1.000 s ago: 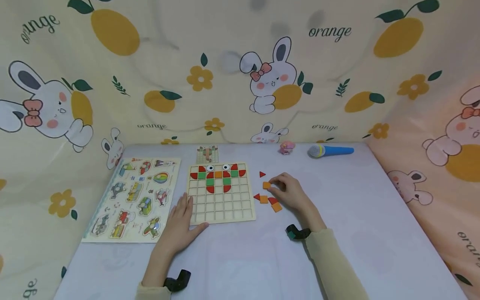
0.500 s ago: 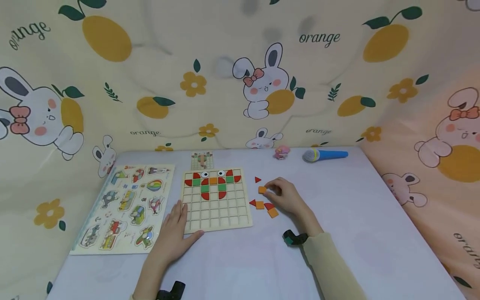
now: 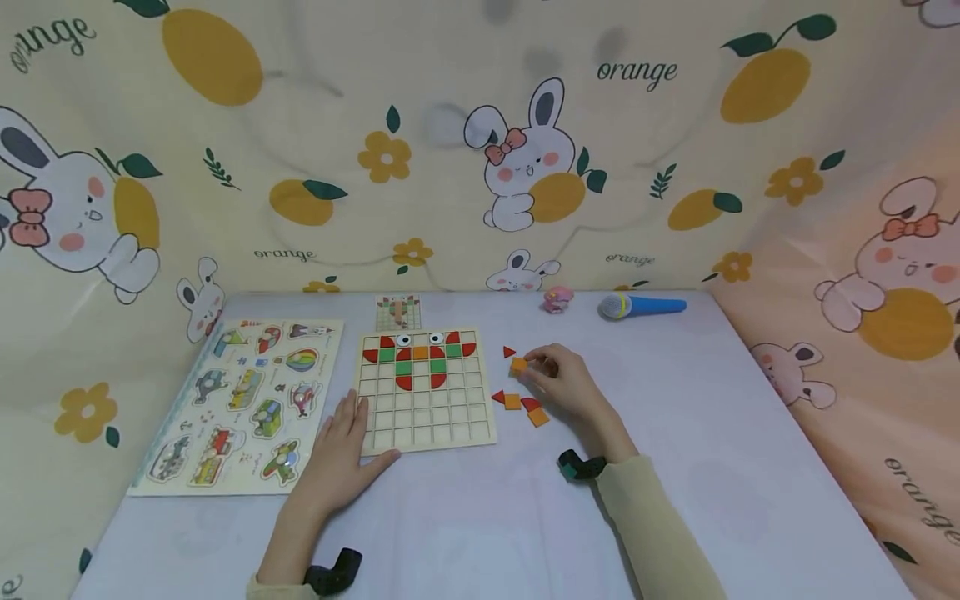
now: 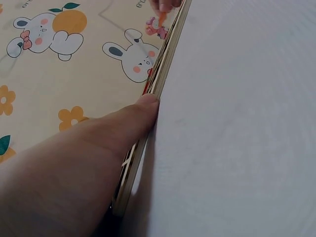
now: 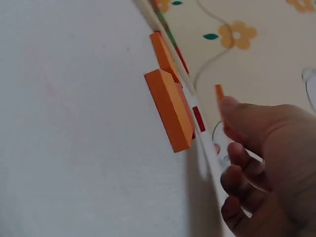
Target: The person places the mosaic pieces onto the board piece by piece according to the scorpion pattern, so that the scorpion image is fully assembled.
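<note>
My right hand pinches an orange square tile between thumb and fingertips. In the right wrist view this tile stands raised off the table. Below it lie two more orange square tiles, a red quarter-round tile and a red triangle; another red triangle lies farther back. My left hand rests at the left edge of the grid board, fingers straight, thumb along its near edge. Red, green and orange tiles and two eye tiles fill part of the board's upper rows.
Behind the board lies a small pattern card. A picture puzzle board lies at the left, partly beside my left hand. At the back are a pink toy figure and a blue toy microphone. A printed cloth hangs behind the table.
The orange tile in my right hand now looks tilted and slightly lifted, where it lay flat under the fingertips before. My left hand stays at the board. The head view has shifted a little.
</note>
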Demonstrator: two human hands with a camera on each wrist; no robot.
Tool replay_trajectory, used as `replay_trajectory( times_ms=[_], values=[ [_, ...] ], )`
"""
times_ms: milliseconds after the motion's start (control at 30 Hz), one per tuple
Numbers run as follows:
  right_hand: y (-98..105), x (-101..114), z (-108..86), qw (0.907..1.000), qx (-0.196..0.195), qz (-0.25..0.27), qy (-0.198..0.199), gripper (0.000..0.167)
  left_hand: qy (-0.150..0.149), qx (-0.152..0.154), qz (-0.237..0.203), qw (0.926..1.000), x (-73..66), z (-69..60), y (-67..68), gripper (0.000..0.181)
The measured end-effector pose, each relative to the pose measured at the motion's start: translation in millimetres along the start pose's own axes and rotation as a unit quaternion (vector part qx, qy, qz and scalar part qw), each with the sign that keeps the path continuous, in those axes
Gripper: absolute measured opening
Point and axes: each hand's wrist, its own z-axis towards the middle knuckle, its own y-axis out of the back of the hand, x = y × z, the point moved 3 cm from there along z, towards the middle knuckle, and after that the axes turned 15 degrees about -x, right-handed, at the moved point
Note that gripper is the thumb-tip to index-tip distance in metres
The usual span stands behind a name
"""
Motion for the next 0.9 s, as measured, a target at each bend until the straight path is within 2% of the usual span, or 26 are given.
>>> replay_trajectory(
  times_ms=[100, 233, 400, 567, 700, 900],
  values=[
    [-5.4, 13.1, 1.7, 0.9999, -0.012, 0.004, -0.003, 0.026, -0.002, -0.004, 0.005, 1.0000, 0.9, 1.7, 3.5, 0.105],
    [-25.6, 31.3, 7.7, 1.0000, -0.007, 0.006, -0.001, 0.027, 0.004, 0.001, 0.004, 1.0000, 1.4, 1.7, 5.1, 0.106],
    [-60.1, 63.5, 20.3, 0.9987, -0.001, 0.012, 0.050, 0.026, 0.008, 0.005, -0.011, 0.9999, -0.1, 0.3, -0.3, 0.105],
    [-97.8, 91.5, 27.8, 0.9947, 0.029, 0.003, 0.099, 0.027, 0.018, 0.019, -0.010, 0.9996, -0.4, 0.0, -5.1, 0.106],
    [-116.3, 102.0, 28.1, 0.9929, 0.042, -0.017, 0.110, 0.027, 0.021, 0.019, -0.009, 0.9995, -0.2, 0.3, -5.6, 0.105],
    [-126.6, 104.1, 27.3, 0.9928, 0.050, -0.037, 0.103, 0.026, 0.017, 0.015, -0.002, 0.9997, 1.3, 3.7, -0.4, 0.106]
  ],
)
